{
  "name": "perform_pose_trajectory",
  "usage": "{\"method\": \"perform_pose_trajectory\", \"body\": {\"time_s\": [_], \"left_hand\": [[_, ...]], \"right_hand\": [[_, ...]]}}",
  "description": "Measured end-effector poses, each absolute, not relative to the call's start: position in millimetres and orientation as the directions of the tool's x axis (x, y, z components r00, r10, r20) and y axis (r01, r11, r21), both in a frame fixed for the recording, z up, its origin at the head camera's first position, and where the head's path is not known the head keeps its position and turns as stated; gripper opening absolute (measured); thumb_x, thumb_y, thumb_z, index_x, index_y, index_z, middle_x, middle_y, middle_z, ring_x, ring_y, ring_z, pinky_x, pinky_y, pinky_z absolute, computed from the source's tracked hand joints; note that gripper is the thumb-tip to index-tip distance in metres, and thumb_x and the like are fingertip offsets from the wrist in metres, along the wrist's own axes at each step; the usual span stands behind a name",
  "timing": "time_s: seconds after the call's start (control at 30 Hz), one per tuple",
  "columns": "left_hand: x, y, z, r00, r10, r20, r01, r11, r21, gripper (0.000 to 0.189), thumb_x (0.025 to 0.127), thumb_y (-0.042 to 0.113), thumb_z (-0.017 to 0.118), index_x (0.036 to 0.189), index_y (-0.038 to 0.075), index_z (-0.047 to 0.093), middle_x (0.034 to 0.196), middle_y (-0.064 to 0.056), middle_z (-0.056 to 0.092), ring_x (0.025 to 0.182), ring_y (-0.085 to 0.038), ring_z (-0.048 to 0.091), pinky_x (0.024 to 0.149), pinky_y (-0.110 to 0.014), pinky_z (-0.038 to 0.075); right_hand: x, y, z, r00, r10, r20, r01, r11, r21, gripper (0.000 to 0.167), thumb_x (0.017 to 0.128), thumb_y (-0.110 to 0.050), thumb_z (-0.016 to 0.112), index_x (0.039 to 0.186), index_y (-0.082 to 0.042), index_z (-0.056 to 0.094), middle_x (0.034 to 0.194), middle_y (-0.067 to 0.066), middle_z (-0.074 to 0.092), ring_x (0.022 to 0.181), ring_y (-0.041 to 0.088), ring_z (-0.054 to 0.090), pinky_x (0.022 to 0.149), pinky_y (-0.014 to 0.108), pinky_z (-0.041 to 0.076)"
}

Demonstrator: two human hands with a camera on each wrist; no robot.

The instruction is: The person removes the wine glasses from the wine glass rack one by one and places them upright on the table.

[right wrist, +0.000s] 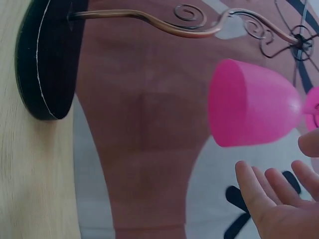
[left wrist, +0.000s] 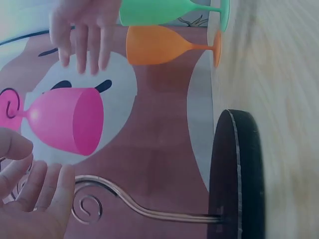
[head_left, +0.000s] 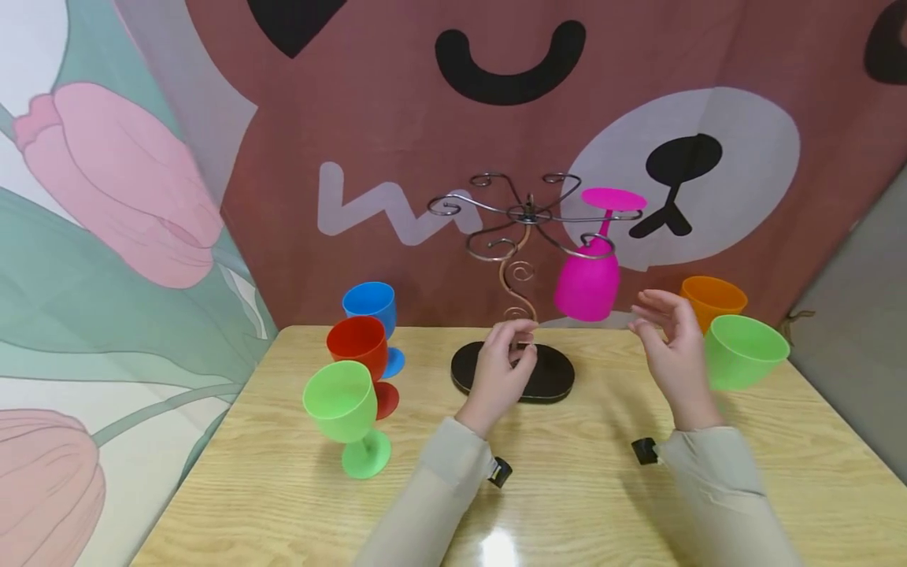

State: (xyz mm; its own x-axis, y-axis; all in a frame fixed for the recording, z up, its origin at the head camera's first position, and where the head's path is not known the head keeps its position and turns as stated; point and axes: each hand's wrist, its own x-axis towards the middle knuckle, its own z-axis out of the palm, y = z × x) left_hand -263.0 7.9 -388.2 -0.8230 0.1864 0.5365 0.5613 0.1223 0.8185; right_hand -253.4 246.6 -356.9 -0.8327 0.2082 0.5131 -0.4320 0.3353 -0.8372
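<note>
A pink goblet (head_left: 590, 279) hangs upside down by its foot from a hook at the right of the curly metal rack (head_left: 530, 213). My right hand (head_left: 673, 346) is in the air just right of the goblet, its fingers loosely bent and holding nothing. In the right wrist view that hand (right wrist: 284, 204) is apart from the pink bowl. My left hand (head_left: 505, 366) hovers in front of the rack's black base (head_left: 556, 376), thumb and fingers apart. The left wrist view has the same hand (left wrist: 37, 194) near the rack's curled stem (left wrist: 149, 213), with nothing in its grasp.
On the left of the wooden table (head_left: 560, 504) blue (head_left: 370, 303), red (head_left: 357, 346) and light green (head_left: 342, 405) goblets stand upright in a row. Behind my right hand stand an orange goblet (head_left: 714, 299) and another green one (head_left: 744, 354). A patterned cloth (head_left: 383, 118) hangs behind the table.
</note>
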Motion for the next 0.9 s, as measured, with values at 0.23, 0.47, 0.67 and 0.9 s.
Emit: {"method": "perform_pose_trajectory", "body": {"time_s": [0.23, 0.47, 0.67, 0.9], "left_hand": [[-272, 18, -371, -0.799, 0.226, 0.557, 0.587, 0.092, 0.805, 0.046, 0.097, -0.001, 0.055, 0.143, 0.006, 0.052, 0.140, -0.013, 0.048, 0.129, -0.026, 0.052, 0.106, -0.039, 0.049], [-286, 29, -361, -0.784, 0.321, 0.532, 0.596, 0.150, 0.789, 0.066, 0.099, 0.008, 0.059, 0.159, 0.013, 0.031, 0.163, -0.006, 0.029, 0.145, -0.017, 0.035, 0.116, -0.031, 0.037], [-295, 38, -356, -0.780, 0.398, 0.483, 0.598, 0.244, 0.764, 0.082, 0.100, 0.017, 0.062, 0.164, 0.014, 0.012, 0.169, -0.006, 0.013, 0.153, -0.019, 0.020, 0.120, -0.038, 0.029], [-305, 47, -355, -0.791, 0.365, 0.491, 0.588, 0.236, 0.773, 0.076, 0.101, 0.014, 0.060, 0.162, 0.006, 0.015, 0.167, -0.014, 0.016, 0.153, -0.022, 0.021, 0.121, -0.038, 0.028]], "right_hand": [[-275, 242, -353, -0.881, 0.172, 0.441, -0.370, 0.331, -0.868, 0.044, 0.107, -0.011, 0.044, 0.149, -0.002, 0.034, 0.141, 0.016, 0.045, 0.121, 0.017, 0.053, 0.094, 0.012, 0.049], [-289, 240, -348, -0.898, 0.178, 0.402, -0.344, 0.286, -0.895, 0.047, 0.110, -0.026, 0.040, 0.152, -0.005, 0.034, 0.145, 0.017, 0.044, 0.121, 0.014, 0.054, 0.104, 0.026, 0.049], [-292, 237, -349, -0.924, 0.138, 0.358, -0.315, 0.258, -0.913, 0.053, 0.110, -0.032, 0.041, 0.155, -0.007, 0.029, 0.153, 0.020, 0.038, 0.132, 0.026, 0.049, 0.108, 0.026, 0.045], [-293, 236, -350, -0.924, 0.123, 0.362, -0.330, 0.218, -0.918, 0.054, 0.109, -0.031, 0.045, 0.156, -0.010, 0.030, 0.155, 0.021, 0.035, 0.140, 0.031, 0.040, 0.102, 0.014, 0.045]]}}
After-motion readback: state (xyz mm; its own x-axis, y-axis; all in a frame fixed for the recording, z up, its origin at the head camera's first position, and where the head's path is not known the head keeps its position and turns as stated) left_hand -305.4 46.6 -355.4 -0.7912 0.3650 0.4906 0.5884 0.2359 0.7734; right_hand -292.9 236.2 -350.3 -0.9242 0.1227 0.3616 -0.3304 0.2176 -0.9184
